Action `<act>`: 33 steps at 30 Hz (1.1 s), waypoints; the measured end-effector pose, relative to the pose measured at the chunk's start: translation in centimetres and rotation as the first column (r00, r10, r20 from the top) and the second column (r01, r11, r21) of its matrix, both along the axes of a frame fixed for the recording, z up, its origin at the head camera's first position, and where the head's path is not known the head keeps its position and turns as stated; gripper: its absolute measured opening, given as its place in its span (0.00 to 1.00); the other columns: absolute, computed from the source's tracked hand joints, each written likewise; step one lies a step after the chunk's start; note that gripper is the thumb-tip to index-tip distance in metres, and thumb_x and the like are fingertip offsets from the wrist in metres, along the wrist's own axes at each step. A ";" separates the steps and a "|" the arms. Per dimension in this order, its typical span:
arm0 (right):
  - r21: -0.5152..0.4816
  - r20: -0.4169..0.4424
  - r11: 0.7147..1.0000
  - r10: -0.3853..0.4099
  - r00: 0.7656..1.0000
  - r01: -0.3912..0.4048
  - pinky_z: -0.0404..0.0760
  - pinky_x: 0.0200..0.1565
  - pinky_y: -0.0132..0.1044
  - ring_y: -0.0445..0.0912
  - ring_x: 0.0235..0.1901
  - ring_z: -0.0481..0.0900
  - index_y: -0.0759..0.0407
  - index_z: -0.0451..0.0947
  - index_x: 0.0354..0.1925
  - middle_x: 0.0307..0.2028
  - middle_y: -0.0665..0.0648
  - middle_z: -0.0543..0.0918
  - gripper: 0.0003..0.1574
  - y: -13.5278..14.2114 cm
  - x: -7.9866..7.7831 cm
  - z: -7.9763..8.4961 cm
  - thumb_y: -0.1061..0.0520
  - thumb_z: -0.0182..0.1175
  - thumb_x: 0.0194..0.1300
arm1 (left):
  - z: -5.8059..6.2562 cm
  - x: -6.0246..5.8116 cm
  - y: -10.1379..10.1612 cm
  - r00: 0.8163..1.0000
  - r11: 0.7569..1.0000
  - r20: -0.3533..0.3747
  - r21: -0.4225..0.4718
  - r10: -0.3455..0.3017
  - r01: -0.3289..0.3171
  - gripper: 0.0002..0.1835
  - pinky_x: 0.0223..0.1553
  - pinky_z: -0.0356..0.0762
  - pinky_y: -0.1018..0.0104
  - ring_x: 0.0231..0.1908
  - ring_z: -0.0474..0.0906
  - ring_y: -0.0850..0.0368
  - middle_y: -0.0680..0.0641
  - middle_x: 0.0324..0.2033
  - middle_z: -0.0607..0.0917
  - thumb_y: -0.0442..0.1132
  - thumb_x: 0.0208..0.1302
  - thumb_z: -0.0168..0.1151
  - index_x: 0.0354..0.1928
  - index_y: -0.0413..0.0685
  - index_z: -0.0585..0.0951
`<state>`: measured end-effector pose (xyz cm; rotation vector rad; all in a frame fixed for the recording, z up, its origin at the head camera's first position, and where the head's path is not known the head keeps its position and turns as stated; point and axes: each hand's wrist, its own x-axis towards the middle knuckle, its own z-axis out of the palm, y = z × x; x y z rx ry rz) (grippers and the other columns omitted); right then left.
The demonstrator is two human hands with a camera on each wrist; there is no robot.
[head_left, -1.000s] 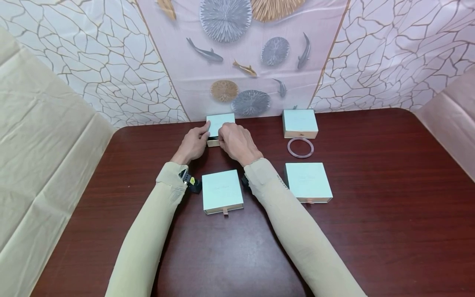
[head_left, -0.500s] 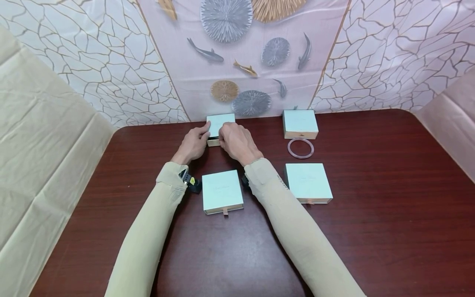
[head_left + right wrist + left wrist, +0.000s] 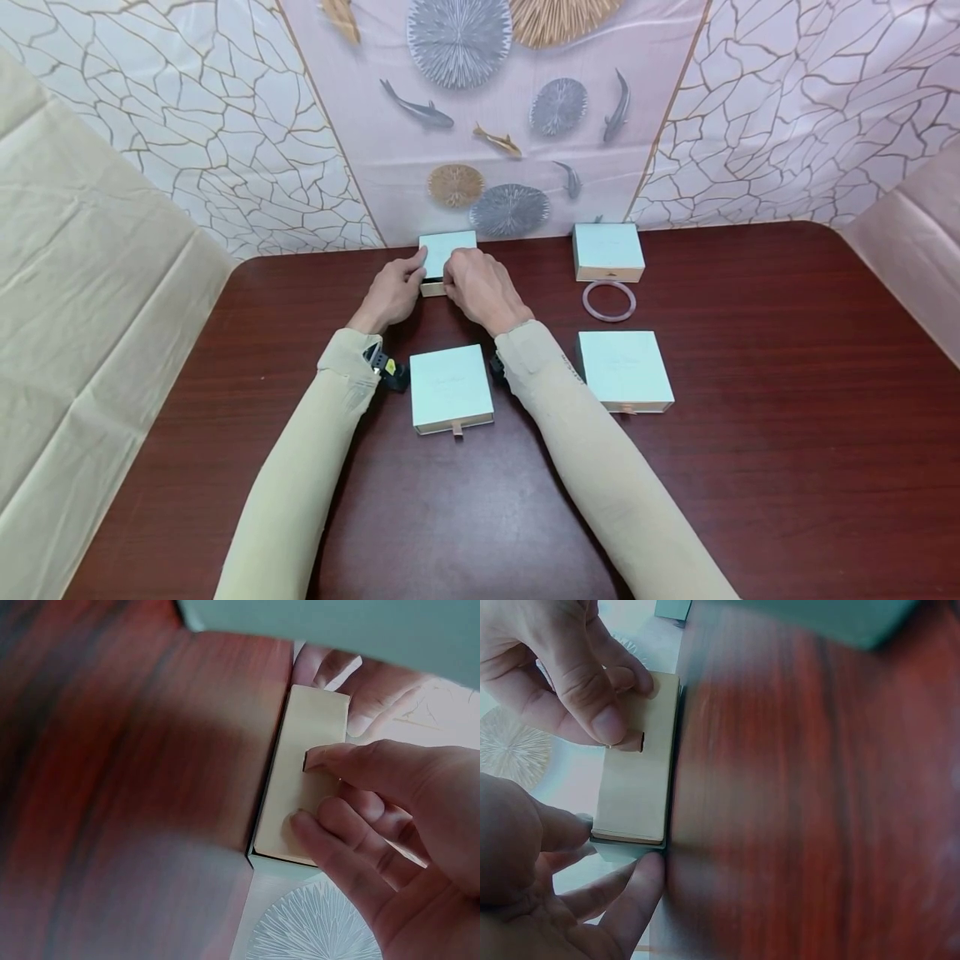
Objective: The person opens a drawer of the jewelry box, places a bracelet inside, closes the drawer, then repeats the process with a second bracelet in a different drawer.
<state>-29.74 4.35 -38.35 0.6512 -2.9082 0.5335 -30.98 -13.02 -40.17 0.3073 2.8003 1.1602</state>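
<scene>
At the back of the table, left of centre, a pale mint drawer box [image 3: 448,243] has its cream drawer [image 3: 634,799] pulled out slightly, with a dark gap on top in the head view. My left hand [image 3: 392,290] holds the box's outer sleeve at its left side, thumb on top and fingers along the side. The thumb and a finger of my right hand [image 3: 483,287] pinch the short brown ribbon tab [image 3: 631,741] on the drawer front; its other fingers lie against that front. What lies inside the drawer is hidden.
Three more mint boxes stand on the dark red wooden table [image 3: 787,433]: one front left [image 3: 452,385] between my forearms, one front right [image 3: 626,367] beside my right sleeve, one back right [image 3: 608,246]. A pale purple bangle [image 3: 609,318] lies between the right-hand boxes. Patterned cloth [image 3: 510,208] hangs behind.
</scene>
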 end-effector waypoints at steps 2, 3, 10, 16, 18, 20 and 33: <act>-0.002 0.002 1.000 0.001 1.000 -0.001 0.84 0.38 0.38 0.44 0.34 0.83 0.54 0.87 0.29 0.35 0.50 0.87 0.13 0.0 0.0 0.0 0.62 0.60 0.71 | 0.0 0.0 0.0 1.000 1.000 0.001 -0.004 -0.001 0.001 0.26 0.60 0.67 0.54 0.58 0.75 0.44 0.45 0.78 0.63 0.41 0.83 0.42 0.79 0.54 0.60; -0.003 0.002 1.000 0.001 1.000 -0.001 0.84 0.38 0.38 0.44 0.35 0.83 0.54 0.87 0.29 0.35 0.51 0.87 0.14 0.0 0.0 0.0 0.62 0.60 0.71 | 0.0 0.0 0.0 1.000 1.000 0.002 -0.007 -0.001 0.001 0.26 0.61 0.67 0.53 0.60 0.75 0.43 0.45 0.78 0.62 0.42 0.83 0.42 0.79 0.54 0.60; 0.003 -0.007 1.000 -0.002 1.000 0.002 0.85 0.40 0.39 0.45 0.36 0.84 0.54 0.87 0.29 0.36 0.51 0.87 0.14 0.0 -0.1 0.0 0.63 0.59 0.71 | 0.0 -0.1 0.0 1.000 1.000 -0.004 -0.011 0.002 -0.002 0.26 0.58 0.68 0.53 0.53 0.77 0.42 0.43 0.76 0.66 0.42 0.83 0.43 0.79 0.54 0.60; 0.006 0.002 1.000 -0.003 1.000 0.003 0.84 0.40 0.40 0.45 0.36 0.84 0.54 0.88 0.29 0.37 0.51 0.87 0.14 0.1 -0.1 0.1 0.63 0.59 0.70 | -0.1 -0.2 0.0 1.000 1.000 -0.003 -0.012 0.005 -0.005 0.26 0.59 0.68 0.53 0.59 0.76 0.42 0.42 0.76 0.66 0.42 0.83 0.43 0.79 0.53 0.60; 0.005 0.005 1.000 -0.001 1.000 0.001 0.84 0.40 0.40 0.45 0.36 0.83 0.54 0.88 0.29 0.37 0.51 0.86 0.15 0.1 -0.1 0.1 0.63 0.59 0.70 | -0.1 -0.1 0.0 1.000 1.000 -0.001 -0.013 0.007 -0.007 0.26 0.60 0.68 0.53 0.59 0.76 0.42 0.41 0.74 0.69 0.42 0.83 0.43 0.79 0.54 0.60; 0.003 0.007 1.000 -0.003 1.000 0.003 0.84 0.40 0.40 0.45 0.36 0.83 0.54 0.88 0.29 0.37 0.51 0.86 0.15 0.1 -0.1 0.1 0.63 0.59 0.70 | 0.0 -0.1 0.0 1.000 1.000 -0.004 -0.019 0.007 -0.007 0.26 0.59 0.68 0.53 0.56 0.77 0.41 0.39 0.72 0.71 0.42 0.83 0.43 0.79 0.54 0.60; 0.006 0.006 1.000 -0.002 1.000 0.002 0.84 0.40 0.39 0.45 0.36 0.82 0.54 0.88 0.30 0.38 0.51 0.85 0.15 0.1 -0.1 -0.1 0.62 0.58 0.72 | 0.1 0.0 0.1 1.000 1.000 -0.009 -0.027 0.014 -0.014 0.26 0.53 0.67 0.57 0.36 0.73 0.47 0.34 0.49 0.82 0.41 0.83 0.43 0.79 0.54 0.61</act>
